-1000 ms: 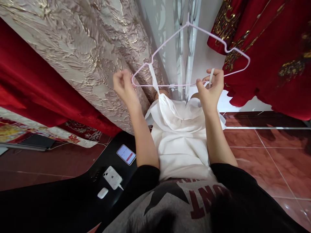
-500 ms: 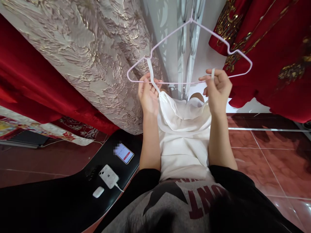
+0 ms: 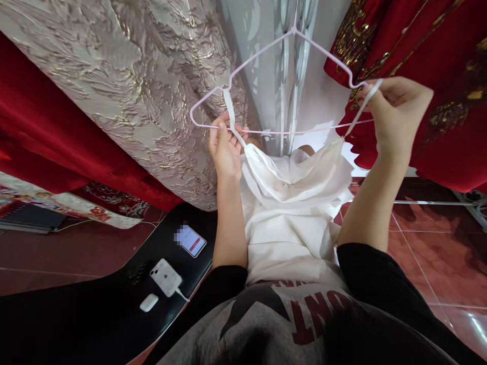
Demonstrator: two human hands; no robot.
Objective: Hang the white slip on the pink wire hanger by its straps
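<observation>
A pale pink wire hanger (image 3: 266, 61) hangs in front of me. A white strappy garment (image 3: 292, 203) droops below it. Its left strap is looped over the hanger's left shoulder. My left hand (image 3: 224, 147) is closed, pinching that strap and the hanger's bottom bar. My right hand (image 3: 395, 114) is raised at the hanger's right end, fingers closed on the garment's right strap, which is pulled taut up to the hanger's right notch.
A gold-embossed beige fabric (image 3: 125, 76) hangs at left over red cloth (image 3: 49, 132). Red embroidered garments (image 3: 437, 61) hang at right. A black surface (image 3: 95, 314) holds two phones (image 3: 190, 241) and a small white case (image 3: 149, 302). Red floor tiles (image 3: 429, 253) lie below.
My left hand moved right and took hold of the left strap and bottom bar. My right hand rose and swung right, pulling the right strap up to the hanger's right end.
</observation>
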